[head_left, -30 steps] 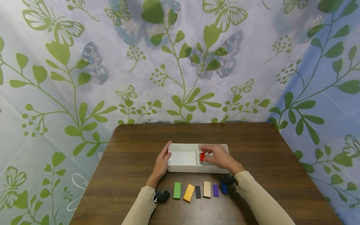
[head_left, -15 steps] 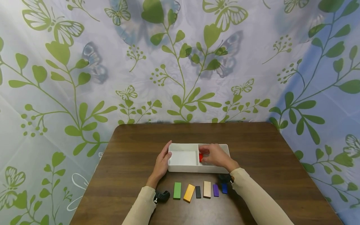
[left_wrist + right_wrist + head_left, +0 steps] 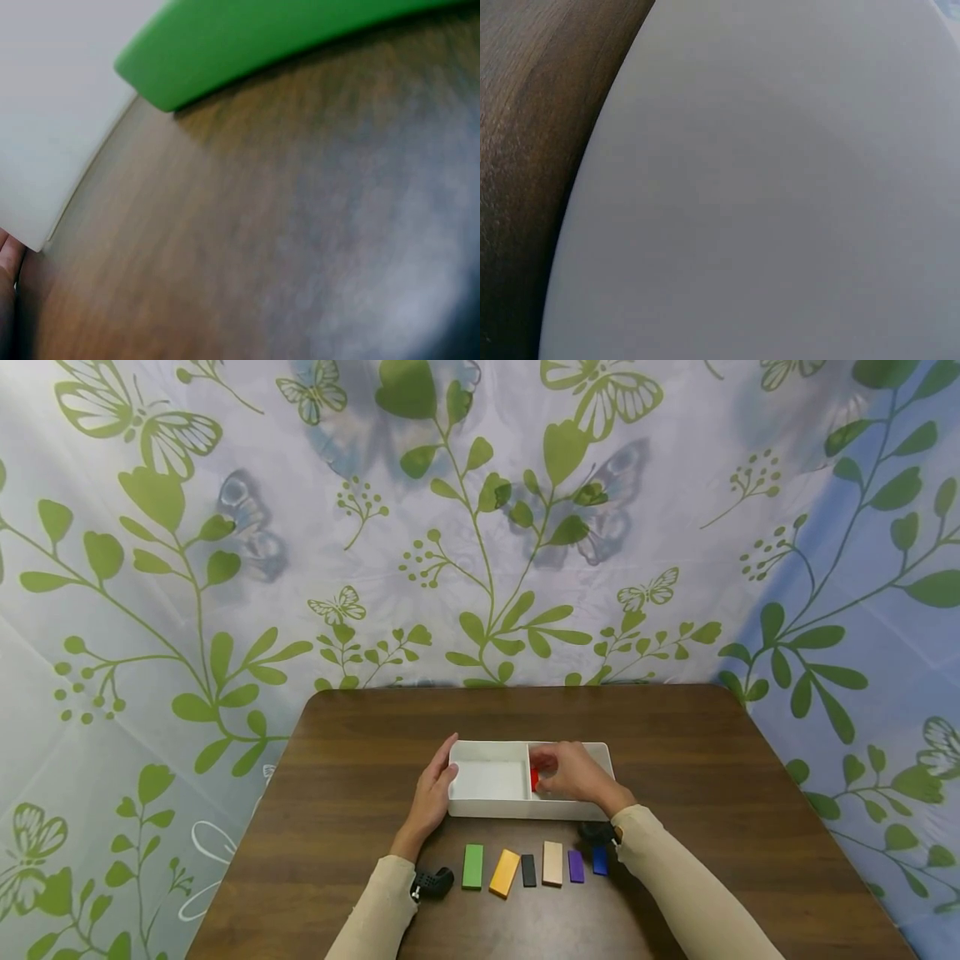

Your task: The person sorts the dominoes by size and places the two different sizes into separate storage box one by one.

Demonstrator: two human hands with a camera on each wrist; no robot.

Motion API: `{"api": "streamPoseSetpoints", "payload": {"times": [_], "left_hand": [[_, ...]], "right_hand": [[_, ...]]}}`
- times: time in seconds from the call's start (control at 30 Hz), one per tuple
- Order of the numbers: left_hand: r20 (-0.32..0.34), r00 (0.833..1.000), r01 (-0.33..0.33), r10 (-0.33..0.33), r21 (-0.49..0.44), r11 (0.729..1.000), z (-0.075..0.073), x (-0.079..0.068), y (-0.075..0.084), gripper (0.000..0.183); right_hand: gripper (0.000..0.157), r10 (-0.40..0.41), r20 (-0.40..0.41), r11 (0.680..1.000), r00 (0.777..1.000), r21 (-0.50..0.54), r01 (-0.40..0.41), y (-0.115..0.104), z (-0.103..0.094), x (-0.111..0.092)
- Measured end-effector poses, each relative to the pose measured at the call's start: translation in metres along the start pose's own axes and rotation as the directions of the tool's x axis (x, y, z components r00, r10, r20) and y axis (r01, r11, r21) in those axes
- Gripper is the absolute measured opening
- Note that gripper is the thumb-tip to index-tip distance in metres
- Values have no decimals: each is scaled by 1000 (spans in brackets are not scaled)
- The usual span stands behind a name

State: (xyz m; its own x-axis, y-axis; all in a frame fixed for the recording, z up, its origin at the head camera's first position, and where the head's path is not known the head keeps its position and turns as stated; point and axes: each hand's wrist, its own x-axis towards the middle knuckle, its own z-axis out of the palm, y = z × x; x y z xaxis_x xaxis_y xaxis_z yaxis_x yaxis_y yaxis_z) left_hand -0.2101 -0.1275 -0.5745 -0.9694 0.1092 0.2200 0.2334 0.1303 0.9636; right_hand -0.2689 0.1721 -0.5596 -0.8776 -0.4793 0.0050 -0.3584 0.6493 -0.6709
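Note:
A white two-compartment box (image 3: 517,810) stands on the table, its divider right of the middle. My left hand (image 3: 431,793) lies along the box's left end, fingers straight against the outer wall and thumb at the rim. Inside the smaller right compartment, my right hand (image 3: 573,775) pinches a red block (image 3: 535,779) close beside the divider; the hand covers part of it. In the left wrist view, fingertips (image 3: 9,259) show at the box's corner. Only the box's plain white wall (image 3: 757,195) and some table fill the right wrist view.
In front of the box lie blocks in a loose row: green (image 3: 472,867), orange (image 3: 505,872), black (image 3: 528,870), tan (image 3: 552,863), purple (image 3: 575,866) and blue (image 3: 600,860). The wooden table (image 3: 675,727) ends at a patterned curtain (image 3: 480,527) behind.
My right hand has moved slightly left, and the red block has shifted left toward the divider with the fingers closing around it. My left hand has stayed at the box's end.

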Motion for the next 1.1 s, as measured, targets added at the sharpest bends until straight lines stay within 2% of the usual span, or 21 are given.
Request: {"api": "streamPoseSetpoints", "payload": {"times": [0.1, 0.27, 0.37, 0.67, 0.9, 1.1], "left_hand": [[8, 1000, 6, -6, 2, 1000, -1, 0, -1, 53], [4, 1000, 25, -25, 22, 999, 0, 5, -23, 55], [-5, 1000, 21, -21, 23, 1000, 0, 6, -30, 54], [-13, 1000, -3, 3, -10, 1000, -3, 7, -35, 53], [-6, 1000, 8, -8, 8, 1000, -3, 5, -33, 53], [2, 1000, 8, -8, 31, 999, -4, 6, -34, 52]], "right_hand": [[51, -6, -2, 1000, 1000, 0, 6, 0, 0, 0], [53, 2, -11, 1000, 1000, 5, -2, -2, -2, -3], [55, 2, -22, 1000, 1000, 12, -2, -3, -4, -5], [55, -17, -24, 1000, 1000, -23, 16, -7, -12, -14], [59, 3, -11, 1000, 1000, -30, -4, -9, -21, -29], [64, 19, -33, 999, 999, -31, -20, -10, -32, -41]]}}
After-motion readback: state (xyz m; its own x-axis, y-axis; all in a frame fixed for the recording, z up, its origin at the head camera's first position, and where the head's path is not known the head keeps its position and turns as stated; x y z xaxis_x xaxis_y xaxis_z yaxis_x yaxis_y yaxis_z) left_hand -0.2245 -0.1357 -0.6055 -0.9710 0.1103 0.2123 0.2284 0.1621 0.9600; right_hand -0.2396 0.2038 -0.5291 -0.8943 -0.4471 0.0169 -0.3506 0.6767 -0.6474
